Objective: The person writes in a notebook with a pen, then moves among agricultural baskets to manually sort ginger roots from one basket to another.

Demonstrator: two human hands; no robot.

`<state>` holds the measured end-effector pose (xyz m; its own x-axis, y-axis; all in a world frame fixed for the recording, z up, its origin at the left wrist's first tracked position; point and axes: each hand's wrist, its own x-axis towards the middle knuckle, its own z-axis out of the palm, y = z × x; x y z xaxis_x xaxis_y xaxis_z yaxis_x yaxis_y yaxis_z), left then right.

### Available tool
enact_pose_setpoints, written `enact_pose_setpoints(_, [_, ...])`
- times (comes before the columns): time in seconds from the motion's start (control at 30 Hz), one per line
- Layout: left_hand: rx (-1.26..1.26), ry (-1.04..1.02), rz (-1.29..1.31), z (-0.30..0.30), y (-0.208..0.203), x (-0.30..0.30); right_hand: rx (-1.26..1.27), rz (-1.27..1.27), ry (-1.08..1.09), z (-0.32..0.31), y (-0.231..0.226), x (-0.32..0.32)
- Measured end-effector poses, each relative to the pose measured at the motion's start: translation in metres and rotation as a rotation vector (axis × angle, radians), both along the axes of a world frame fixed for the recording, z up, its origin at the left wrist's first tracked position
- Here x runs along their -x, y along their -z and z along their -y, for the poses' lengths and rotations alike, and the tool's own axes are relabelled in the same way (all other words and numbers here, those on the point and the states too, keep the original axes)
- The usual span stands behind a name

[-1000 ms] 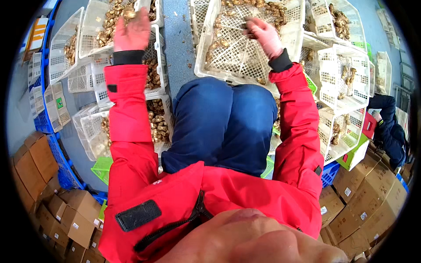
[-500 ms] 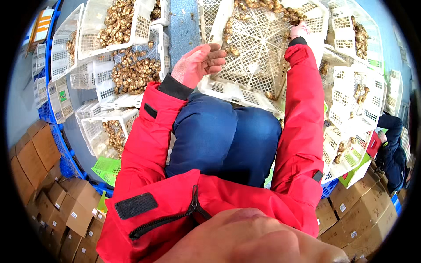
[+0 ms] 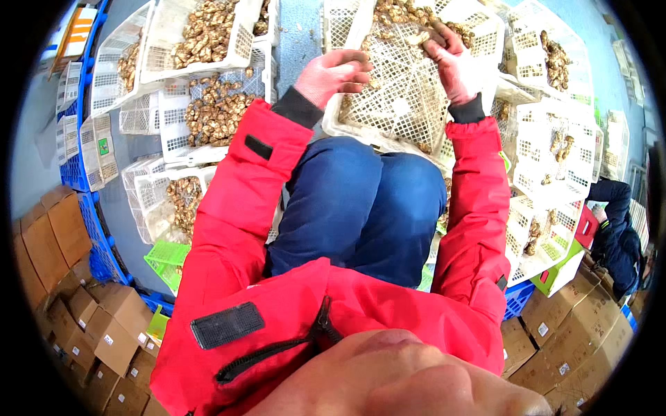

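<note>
In front of me is a white mesh crate [image 3: 402, 114] with small knobbly brown-and-cream pieces [image 3: 399, 12] gathered along its far side. My right hand [image 3: 456, 69] is over the crate, its thumb and fingers closed on one such piece with a pale side [image 3: 419, 39]. At the crate's left wall is my left hand [image 3: 333, 78], fingers bent but apart, and I see nothing held in it. Both hands seem to wear thin pinkish gloves with dirty fingertips. Most of the crate's floor shows bare mesh, with a few bits along the edges.
White crates holding similar pieces stand on the left [image 3: 218, 114] and on the right [image 3: 555, 149]. A green basket [image 3: 166, 262] is at lower left. Cardboard boxes [image 3: 114, 340] are stacked in both lower corners. Another person in dark clothes [image 3: 616, 236] is at the far right.
My right hand has drawn back from the crate's far right corner toward its middle, with a piece now showing at its fingers. My left hand has moved slightly up and right.
</note>
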<state>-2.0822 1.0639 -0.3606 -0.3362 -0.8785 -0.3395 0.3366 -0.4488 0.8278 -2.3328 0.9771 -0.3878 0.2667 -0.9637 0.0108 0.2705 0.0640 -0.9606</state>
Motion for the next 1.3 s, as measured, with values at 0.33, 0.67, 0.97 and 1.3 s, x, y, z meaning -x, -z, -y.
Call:
enact_pose_setpoints(0.33, [0.199, -0.193, 0.283, -0.021, -0.044, 0.019, 0.045, -0.190, -0.164, -0.075, -0.090, -0.061])
enact_pose_setpoints(0.67, [0.229, -0.314, -0.420, -0.020, -0.044, -0.005, -0.009, 0.007, -0.105, -0.076, -0.077, -0.068])
enact_pose_setpoints(0.97, [0.157, -0.258, -0.709, -0.019, -0.039, 0.005, -0.050, -0.007, -0.115, -0.080, -0.072, -0.076])
enact_pose_setpoints(1.3, [0.126, -0.241, -0.971, -0.016, -0.023, 0.004, -0.021, -0.047, -0.174, -0.084, -0.070, -0.083])
